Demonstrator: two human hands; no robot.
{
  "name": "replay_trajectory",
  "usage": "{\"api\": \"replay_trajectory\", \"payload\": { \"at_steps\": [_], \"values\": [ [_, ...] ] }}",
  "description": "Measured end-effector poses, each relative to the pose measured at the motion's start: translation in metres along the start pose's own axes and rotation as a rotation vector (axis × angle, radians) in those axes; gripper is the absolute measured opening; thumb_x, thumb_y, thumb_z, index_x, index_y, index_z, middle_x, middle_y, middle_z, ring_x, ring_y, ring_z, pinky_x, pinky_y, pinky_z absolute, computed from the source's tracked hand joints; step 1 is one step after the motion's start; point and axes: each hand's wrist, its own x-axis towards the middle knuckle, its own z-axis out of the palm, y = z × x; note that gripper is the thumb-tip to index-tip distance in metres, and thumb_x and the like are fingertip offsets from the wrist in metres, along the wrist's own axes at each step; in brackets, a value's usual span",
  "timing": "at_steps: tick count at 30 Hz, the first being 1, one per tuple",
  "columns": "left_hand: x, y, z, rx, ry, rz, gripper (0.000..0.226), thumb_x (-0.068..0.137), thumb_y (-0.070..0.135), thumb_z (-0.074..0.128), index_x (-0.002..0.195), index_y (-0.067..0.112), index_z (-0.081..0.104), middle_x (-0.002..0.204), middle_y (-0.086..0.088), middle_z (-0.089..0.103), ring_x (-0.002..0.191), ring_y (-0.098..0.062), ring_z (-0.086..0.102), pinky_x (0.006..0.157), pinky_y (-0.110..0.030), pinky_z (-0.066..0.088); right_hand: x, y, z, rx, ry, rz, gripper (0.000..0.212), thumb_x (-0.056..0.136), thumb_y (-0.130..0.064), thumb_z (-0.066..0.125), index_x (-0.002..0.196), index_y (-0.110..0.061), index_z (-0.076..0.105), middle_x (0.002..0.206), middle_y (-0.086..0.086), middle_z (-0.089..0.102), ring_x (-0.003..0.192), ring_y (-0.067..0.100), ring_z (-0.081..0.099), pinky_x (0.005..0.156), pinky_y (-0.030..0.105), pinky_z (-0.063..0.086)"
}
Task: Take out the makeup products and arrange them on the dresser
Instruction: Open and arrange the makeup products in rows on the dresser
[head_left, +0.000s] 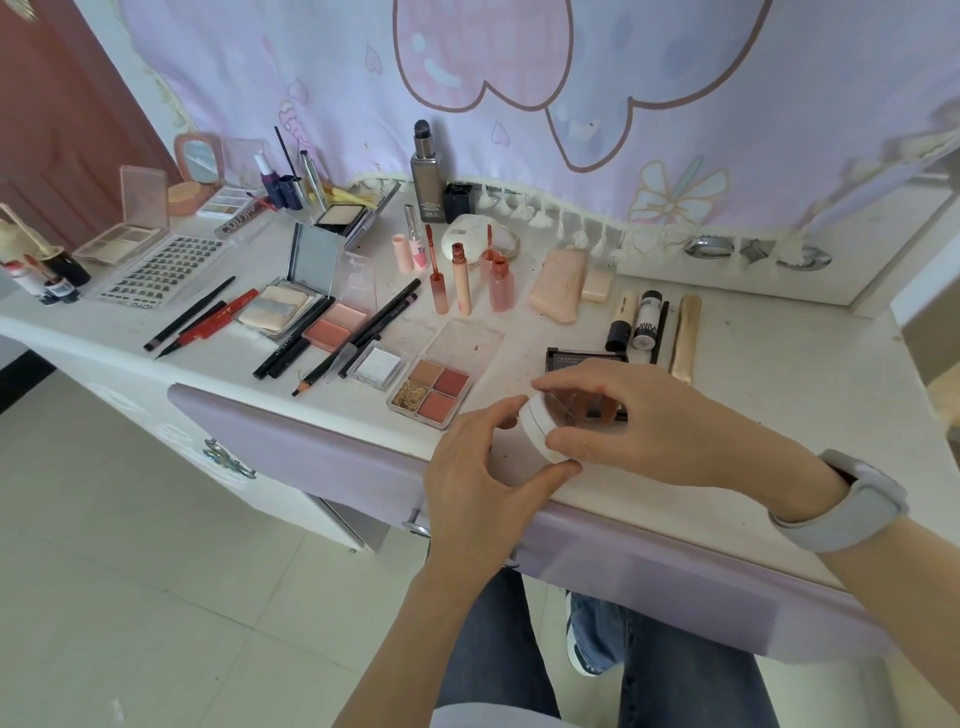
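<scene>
Over the front edge of the white dresser (753, 395) both hands hold a small white jar (524, 441). My left hand (467, 473) grips its body from the left. My right hand (639, 426) grips its white lid (540, 423) from the right, fingers curled over it. Behind the jar a dark palette (584, 358) lies partly hidden by my right hand. A four-pan blush and glitter palette (434, 392) lies open just left of the jar. Many makeup products are spread over the dresser top.
Pencils and liners (332, 338) lie left of centre, lip tints (457, 278) and a pink tube (558, 286) stand mid-table, small tubes (644, 319) to the right. A tall grey bottle (426, 176) stands by the purple curtain (519, 93). A lash tray (166, 267) lies far left.
</scene>
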Motion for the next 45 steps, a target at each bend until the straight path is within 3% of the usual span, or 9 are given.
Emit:
{"api": "replay_trajectory", "payload": {
  "at_steps": [3, 6, 9, 13, 17, 20, 29, 38, 45],
  "values": [
    [0.000, 0.003, -0.002, 0.034, 0.011, 0.007, 0.058, 0.060, 0.057, 0.064, 0.113, 0.049, 0.044, 0.095, 0.029, 0.051, 0.092, 0.009, 0.046, 0.075, -0.005, 0.036, 0.000, 0.005, -0.013, 0.063, -0.042, -0.037, 0.044, 0.081, -0.041, 0.059, 0.122, -0.049, 0.045, 0.112, -0.027, 0.049, 0.104, -0.009, 0.046, 0.084, 0.002, 0.034],
    [-0.003, 0.003, -0.003, 0.039, 0.054, -0.014, 0.058, 0.063, 0.054, 0.065, 0.117, 0.048, 0.045, 0.099, 0.033, 0.047, 0.096, 0.004, 0.045, 0.079, -0.009, 0.038, 0.005, 0.012, -0.023, 0.220, 0.064, -0.032, 0.044, 0.085, -0.025, 0.061, 0.119, -0.047, 0.046, 0.118, -0.015, 0.051, 0.105, -0.002, 0.051, 0.085, 0.015, 0.045],
    [-0.007, 0.004, 0.000, 0.097, 0.139, -0.118, 0.057, 0.065, 0.044, 0.075, 0.118, 0.036, 0.052, 0.096, 0.033, 0.043, 0.097, -0.008, 0.049, 0.082, -0.023, 0.043, 0.017, 0.016, -0.018, 0.260, 0.161, -0.006, 0.037, 0.082, -0.020, 0.065, 0.108, -0.042, 0.051, 0.111, -0.017, 0.053, 0.096, -0.012, 0.055, 0.081, 0.007, 0.043],
    [-0.008, 0.005, 0.006, 0.167, 0.196, -0.184, 0.058, 0.067, 0.040, 0.075, 0.120, 0.028, 0.053, 0.096, 0.025, 0.045, 0.096, -0.011, 0.048, 0.080, -0.025, 0.042, 0.038, 0.019, 0.001, 0.124, 0.195, 0.015, 0.034, 0.080, -0.027, 0.068, 0.108, -0.033, 0.050, 0.105, -0.024, 0.049, 0.092, -0.025, 0.044, 0.080, -0.005, 0.030],
    [-0.009, 0.002, 0.008, 0.309, 0.254, -0.086, 0.054, 0.068, 0.035, 0.079, 0.114, 0.014, 0.061, 0.105, 0.001, 0.062, 0.096, -0.013, 0.045, 0.083, -0.026, 0.038, 0.053, 0.024, 0.009, -0.067, 0.130, 0.009, 0.032, 0.082, -0.031, 0.065, 0.111, -0.023, 0.053, 0.118, -0.010, 0.055, 0.109, -0.001, 0.043, 0.097, 0.019, 0.028],
    [-0.009, -0.002, 0.008, 0.410, 0.306, -0.050, 0.051, 0.068, 0.040, 0.075, 0.107, 0.010, 0.065, 0.111, -0.006, 0.061, 0.099, -0.021, 0.047, 0.083, -0.027, 0.033, 0.056, 0.032, 0.009, -0.212, 0.108, 0.004, 0.028, 0.084, -0.031, 0.062, 0.108, -0.023, 0.053, 0.119, -0.007, 0.056, 0.114, 0.008, 0.037, 0.093, 0.024, 0.020],
    [-0.001, -0.002, 0.012, 0.497, 0.287, -0.137, 0.046, 0.068, 0.042, 0.076, 0.104, 0.015, 0.067, 0.121, -0.009, 0.055, 0.106, -0.030, 0.046, 0.082, -0.037, 0.035, 0.063, 0.033, 0.012, -0.309, 0.040, 0.036, 0.054, 0.088, -0.031, 0.052, 0.138, -0.026, 0.034, 0.130, -0.008, 0.052, 0.126, 0.012, 0.028, 0.094, 0.030, 0.015],
    [0.004, -0.004, 0.011, 0.556, 0.281, -0.131, 0.047, 0.067, 0.044, 0.076, 0.105, 0.016, 0.068, 0.118, -0.010, 0.056, 0.103, -0.031, 0.045, 0.078, -0.038, 0.035, 0.055, 0.036, 0.012, -0.330, 0.083, 0.001, 0.044, 0.091, -0.028, 0.049, 0.134, -0.023, 0.043, 0.138, -0.006, 0.046, 0.130, 0.014, 0.030, 0.097, 0.033, 0.016],
    [0.000, 0.000, 0.009, 0.526, 0.282, -0.109, 0.059, 0.066, 0.044, 0.077, 0.115, 0.016, 0.062, 0.118, -0.009, 0.056, 0.101, -0.028, 0.045, 0.077, -0.032, 0.027, 0.022, 0.044, 0.007, -0.691, 0.150, -0.114, 0.067, 0.079, -0.058, 0.047, 0.135, -0.022, 0.044, 0.140, -0.001, 0.046, 0.130, 0.021, 0.034, 0.099, 0.037, 0.015]
  ]
}}
